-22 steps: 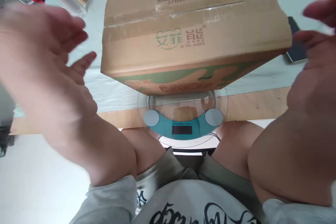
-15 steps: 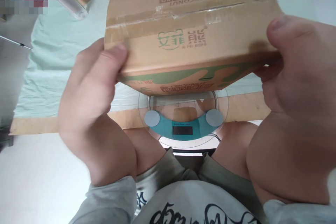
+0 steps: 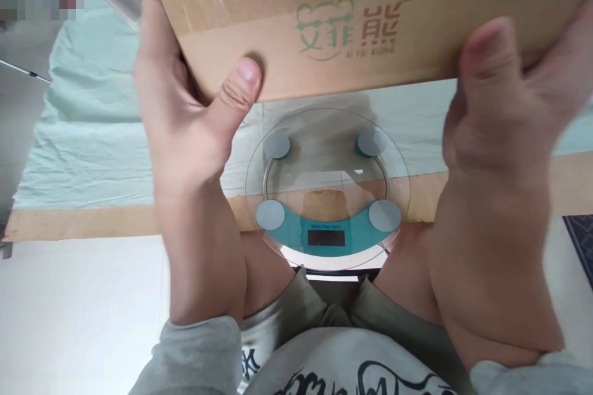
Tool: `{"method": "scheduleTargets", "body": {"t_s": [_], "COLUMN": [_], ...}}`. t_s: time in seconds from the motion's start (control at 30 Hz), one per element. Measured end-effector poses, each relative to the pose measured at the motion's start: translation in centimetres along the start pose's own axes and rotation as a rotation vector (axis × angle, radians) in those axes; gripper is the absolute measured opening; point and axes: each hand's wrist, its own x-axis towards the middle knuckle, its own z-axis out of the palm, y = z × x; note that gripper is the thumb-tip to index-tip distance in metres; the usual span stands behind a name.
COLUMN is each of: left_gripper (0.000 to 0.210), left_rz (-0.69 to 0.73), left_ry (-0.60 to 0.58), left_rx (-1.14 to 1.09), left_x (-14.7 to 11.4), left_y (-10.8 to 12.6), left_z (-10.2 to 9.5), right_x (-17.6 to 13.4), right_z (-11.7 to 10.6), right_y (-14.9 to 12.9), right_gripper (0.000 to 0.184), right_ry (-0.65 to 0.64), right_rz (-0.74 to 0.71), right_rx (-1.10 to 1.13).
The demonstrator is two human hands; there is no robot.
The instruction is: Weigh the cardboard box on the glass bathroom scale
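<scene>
Far left: pale green cloth spread over a wooden board, white floor nearer the body. Left hand clamped on the left end of the cardboard box, thumb pressed flat on the printed top face, fingers wrapped round the side. Box held up in the air, clear of everything below, green bear logo facing the camera. Directly beneath, round glass bathroom scale with teal display panel and four grey pads, bare, resting on the board's edge between the knees. Right hand gripping the box's right end, thumb on top, fingers hidden behind.
</scene>
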Motion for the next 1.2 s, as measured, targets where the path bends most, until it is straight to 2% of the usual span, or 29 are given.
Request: {"method": "scheduleTargets", "body": {"t_s": [0.03, 0.07, 0.1, 0.17, 0.23, 0.33, 0.47, 0.57, 0.7, 0.83, 0.93, 1.0, 1.07, 1.13, 1.2], "left_gripper": [0.066, 0.068, 0.066, 0.060, 0.055, 0.061, 0.063, 0.064, 0.071, 0.073, 0.075, 0.079, 0.079, 0.075, 0.072], "left_rz": [0.082, 0.124, 0.133, 0.083, 0.024, -0.007, -0.040, -0.093, -0.299, -0.420, -0.465, -0.496, -0.540, -0.573, -0.588], "left_ry": [-0.055, -0.084, -0.103, -0.096, -0.069, -0.026, 0.022, 0.017, 0.109, 0.191, 0.231, 0.226, 0.221, 0.236, 0.250], "left_rx": [-0.009, -0.022, -0.035, -0.068, -0.085, -0.086, -0.078, -0.078, -0.167, -0.181, -0.143, -0.108, -0.113, -0.152, -0.200], "left_x": [0.1, 0.1, 0.1, -0.2, -0.6, -1.5, -2.2, -2.1, -1.6, -1.4, -1.4, -1.5, -1.5, -1.6, -1.6], "left_y": [-1.5, -2.7, -3.6, -4.7, -5.1, -6.0, -7.2, -6.8, -5.1, -4.4, -4.3, -4.1, -3.9, -3.9, -4.4], "left_z": [-0.1, -0.2, -0.3, -0.4, -0.4, -0.4, -0.2, 0.1, 0.6, 1.0, 1.2, 1.3, 1.3, 1.3, 1.3], "right_x": [0.1, 0.1, 0.0, -0.3, -0.6, -0.7, -0.2, 0.1, 0.2, -0.5, -1.0, -1.2, -1.2, -1.0, -0.5], "right_z": [0.3, 0.5, 0.8, 1.2, 1.6, 1.8, 1.7, 1.4, 1.4, 1.6, 1.6, 1.6, 1.6, 1.6, 1.5], "right_y": [1.7, 3.3, 4.5, 6.1, 6.7, 6.5, 5.9, 5.5, 5.7, 6.5, 6.9, 7.0, 7.2, 7.7, 8.4], "right_gripper": [0.048, 0.051, 0.056, 0.059, 0.060, 0.063, 0.053, 0.052, 0.054, 0.081, 0.095, 0.093, 0.080, 0.068, 0.066], "right_ry": [-0.074, -0.089, -0.094, -0.122, -0.133, -0.139, -0.171, -0.201, -0.184, -0.049, -0.053, -0.061, -0.078, -0.150, -0.241], "right_rz": [-0.071, -0.080, -0.090, -0.017, 0.027, 0.038, 0.082, 0.088, 0.087, 0.248, 0.351, 0.410, 0.466, 0.431, 0.336], "right_rx": [0.010, 0.075, 0.092, 0.130, 0.133, 0.122, 0.099, 0.086, 0.018, -0.099, -0.105, -0.106, -0.101, -0.023, 0.061]}}
